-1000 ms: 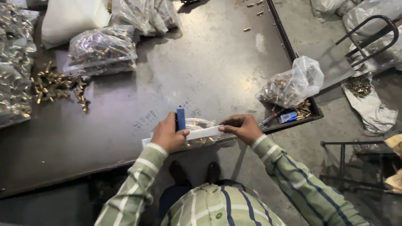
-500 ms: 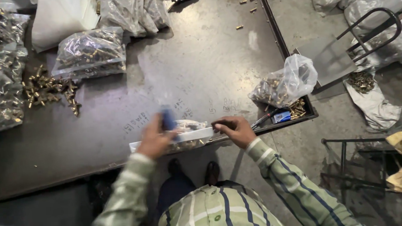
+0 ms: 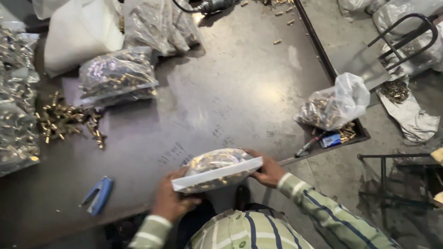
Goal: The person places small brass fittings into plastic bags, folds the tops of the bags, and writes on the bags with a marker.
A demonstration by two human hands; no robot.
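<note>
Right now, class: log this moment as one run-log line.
left hand: holds bag end | right hand: holds other end | bag of brass parts: at table edge | blue stapler: on table, untouched

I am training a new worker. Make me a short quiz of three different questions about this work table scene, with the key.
1. True or false: both hands hold the clear bag of small brass parts.
2. Which tool lies on the table beside the left hand? A) hammer B) blue stapler-like tool C) knife
3. Fill in: the right hand grips the bag's ____ end.

Key: 1 true; 2 B; 3 right.
</note>
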